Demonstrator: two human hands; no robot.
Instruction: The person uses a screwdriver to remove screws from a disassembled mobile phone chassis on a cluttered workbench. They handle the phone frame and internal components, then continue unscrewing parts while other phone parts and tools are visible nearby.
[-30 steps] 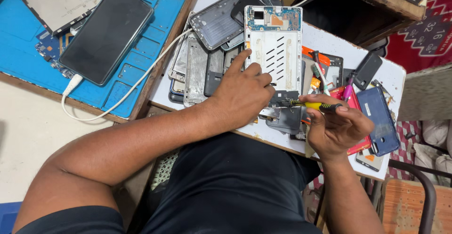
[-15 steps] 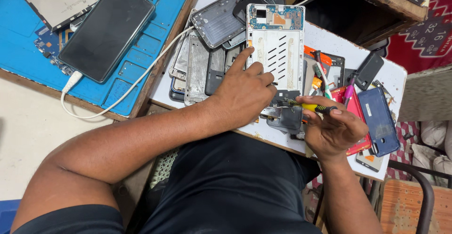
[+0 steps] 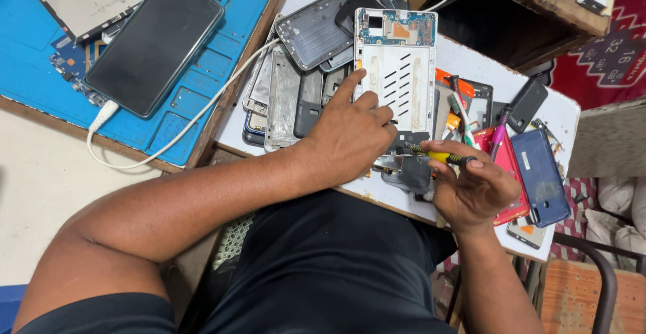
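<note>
Opened white phone frame with blue circuit board [image 3: 398,71]: on white tabletop [image 3: 471,55], pressed flat under my left hand [image 3: 350,135]. Yellow-handled screwdriver [image 3: 437,156]: pinched in my right hand [image 3: 474,189] fingers.

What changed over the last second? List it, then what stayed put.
Little changed. The right hand shifted slightly, keeping its grip on the yellow-handled screwdriver, tip at the bottom end of the opened white phone frame. The left hand stayed pressed on the frame; the pile of phone parts didn't move.
</note>
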